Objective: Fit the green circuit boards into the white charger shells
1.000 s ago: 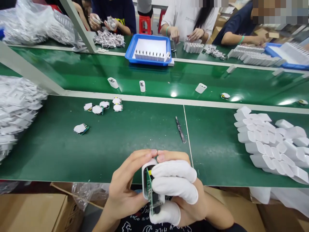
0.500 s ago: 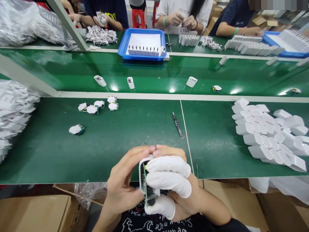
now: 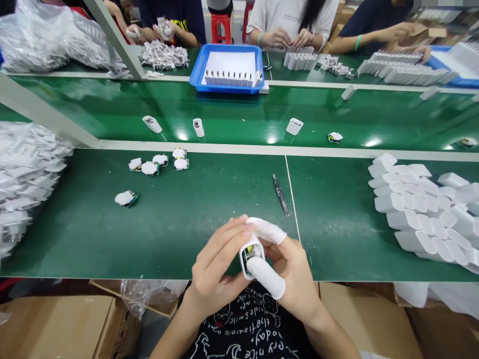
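Note:
Between both hands is a white plastic charger housing [image 3: 242,264], its open end facing me, with a circuit board showing inside. My left hand [image 3: 220,264] is closed round the housing's left side. On the other side my right hand [image 3: 288,264], wearing white finger cots, presses its thumb into the opening while a covered index finger lies over the top. Several circuit boards with white pads [image 3: 150,168] lie on the green bench to the left, one of them [image 3: 126,198] nearer to me. Black tweezers [image 3: 280,194] rest beyond my right hand.
Stacked white housings [image 3: 419,204] fill the bench's right side; a heap of white parts [image 3: 33,179] is at left. Behind the white ledge, a green belt [image 3: 232,109] carries housings and boards. Co-workers sit beyond a blue tray [image 3: 194,75]. Cardboard boxes [image 3: 56,324] stand below the bench.
The circuit board, which stuck out of the housing toward me, now sits inside it. Both hands have shifted right, and my right hand has gone from several covered fingers on the board to its thumb.

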A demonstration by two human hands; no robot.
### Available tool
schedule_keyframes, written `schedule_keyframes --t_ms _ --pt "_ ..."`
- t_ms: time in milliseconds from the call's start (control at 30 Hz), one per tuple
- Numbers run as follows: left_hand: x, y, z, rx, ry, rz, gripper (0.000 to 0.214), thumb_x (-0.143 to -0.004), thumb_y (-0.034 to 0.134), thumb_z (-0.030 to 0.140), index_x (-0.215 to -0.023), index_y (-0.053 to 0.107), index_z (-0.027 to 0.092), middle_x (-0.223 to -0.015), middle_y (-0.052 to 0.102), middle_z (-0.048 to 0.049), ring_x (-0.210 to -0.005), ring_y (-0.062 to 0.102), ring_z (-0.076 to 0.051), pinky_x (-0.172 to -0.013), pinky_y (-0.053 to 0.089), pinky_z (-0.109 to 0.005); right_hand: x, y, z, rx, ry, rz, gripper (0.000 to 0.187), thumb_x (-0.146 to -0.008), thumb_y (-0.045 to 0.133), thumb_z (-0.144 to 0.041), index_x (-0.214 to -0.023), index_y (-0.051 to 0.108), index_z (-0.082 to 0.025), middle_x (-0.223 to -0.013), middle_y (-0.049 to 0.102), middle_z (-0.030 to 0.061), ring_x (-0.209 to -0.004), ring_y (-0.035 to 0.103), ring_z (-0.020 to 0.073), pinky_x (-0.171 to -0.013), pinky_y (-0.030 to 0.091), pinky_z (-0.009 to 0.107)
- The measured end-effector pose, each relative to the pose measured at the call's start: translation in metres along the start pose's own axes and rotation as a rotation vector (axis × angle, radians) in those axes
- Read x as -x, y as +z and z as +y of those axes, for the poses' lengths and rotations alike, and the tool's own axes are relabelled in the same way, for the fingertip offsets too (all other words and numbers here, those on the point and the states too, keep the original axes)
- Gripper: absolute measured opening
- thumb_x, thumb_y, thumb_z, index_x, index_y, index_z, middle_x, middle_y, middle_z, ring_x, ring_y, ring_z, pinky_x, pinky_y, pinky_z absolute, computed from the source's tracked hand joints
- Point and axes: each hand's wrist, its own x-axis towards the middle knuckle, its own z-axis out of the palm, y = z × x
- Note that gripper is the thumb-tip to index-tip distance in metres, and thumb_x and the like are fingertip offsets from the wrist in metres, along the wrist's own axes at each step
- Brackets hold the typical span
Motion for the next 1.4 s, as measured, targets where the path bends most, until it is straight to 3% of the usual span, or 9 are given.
schedule_keyframes --t_ms 200,333,533,767,867,933,1033,1200,1400 --pt "-0.007 0.004 0.005 -0.154 -0.059 0.061 0.051 -0.078 0.067 0.002 -0.126 0.056 0.010 -0.116 0.066 -0.0117 -0.115 0.061 -0.022 -0.097 0.056 -0.039 0.008 -0.008 0.000 0.322 -0.089 0.147 0.037 -0.084 0.062 -0.011 -0.117 0.067 -0.025 -0.111 0.075 0.0019 -0.096 0.073 0.0147 -0.087 0.060 0.024" --pt "-0.008 0.004 0.008 -0.263 -0.001 0.038 0.048 -0.076 0.066 -0.003 -0.122 0.057 0.008 -0.111 0.067 -0.0127 -0.114 0.061 -0.023 -0.094 0.057 -0.040 0.007 -0.013 -0.010 0.522 -0.100 0.138 0.023 -0.082 0.058 -0.008 -0.097 0.072 -0.020 -0.094 0.078 0.0010 -0.080 0.074 0.0130 -0.073 0.061 0.021" --pt "-0.010 0.002 0.010 -0.333 0.086 -0.034 0.046 -0.076 0.065 -0.005 -0.120 0.058 0.006 -0.106 0.069 -0.0135 -0.113 0.062 -0.025 -0.092 0.058 -0.040 -0.004 -0.013 -0.020 0.618 -0.080 0.130 0.017 -0.082 0.056 -0.011 -0.083 0.071 -0.018 -0.077 0.076 0.0015 -0.063 0.071 0.0133 -0.060 0.059 0.024" --pt "-0.009 0.002 0.006 -0.315 0.034 -0.037 0.049 -0.080 0.065 0.000 -0.126 0.056 0.014 -0.107 0.071 -0.0096 -0.109 0.065 -0.024 -0.087 0.060 -0.041 -0.010 -0.020 -0.019 0.539 -0.088 0.029 0.022 -0.084 0.055 -0.012 -0.090 0.074 -0.021 -0.082 0.077 0.0007 -0.068 0.072 0.0124 -0.059 0.058 0.021" --pt "-0.007 0.001 0.005 -0.320 0.055 -0.088 0.051 -0.079 0.064 -0.002 -0.127 0.054 0.011 -0.110 0.070 -0.0118 -0.112 0.063 -0.025 -0.091 0.059 -0.042 -0.011 -0.022 -0.018 0.646 -0.114 0.081 0.023 -0.083 0.055 -0.011 -0.089 0.075 -0.020 -0.075 0.075 0.0009 -0.062 0.068 0.0126 -0.056 0.055 0.024" --pt "-0.006 -0.001 0.003 -0.314 0.060 -0.119 0.051 -0.079 0.064 -0.003 -0.127 0.055 0.011 -0.111 0.070 -0.0118 -0.113 0.062 -0.024 -0.092 0.058 -0.042 -0.012 -0.024 -0.017 0.697 -0.103 0.038 0.023 -0.084 0.055 -0.011 -0.091 0.075 -0.020 -0.071 0.073 0.0000 -0.060 0.066 0.0128 -0.058 0.055 0.025" --pt "-0.004 -0.002 -0.001 -0.262 0.024 -0.105 0.048 -0.079 0.066 -0.001 -0.124 0.057 0.013 -0.110 0.070 -0.0101 -0.111 0.063 -0.024 -0.091 0.059 -0.042 -0.014 -0.026 -0.013 0.645 -0.089 -0.060 0.023 -0.086 0.055 -0.012 -0.092 0.075 -0.021 -0.072 0.073 -0.0008 -0.062 0.067 0.0127 -0.059 0.054 0.025" --pt "-0.003 -0.001 -0.006 -0.248 -0.018 -0.077 0.049 -0.080 0.066 0.004 -0.125 0.057 0.020 -0.110 0.071 -0.0077 -0.107 0.065 -0.024 -0.087 0.060 -0.044 -0.015 -0.020 -0.006 0.656 -0.163 0.085 0.022 -0.086 0.055 -0.014 -0.089 0.076 -0.020 -0.077 0.076 0.0029 -0.064 0.069 0.0148 -0.060 0.055 0.027" --pt "-0.002 0.001 -0.006 -0.113 -0.105 -0.002 0.051 -0.078 0.069 0.008 -0.125 0.057 0.021 -0.113 0.069 -0.0079 -0.109 0.064 -0.024 -0.088 0.058 -0.043 -0.012 -0.013 -0.004 0.236 0.034 0.074 0.018 -0.081 0.065 -0.016 -0.095 0.075 -0.023 -0.090 0.077 0.0020 -0.075 0.073 0.0147 -0.070 0.060 0.027"
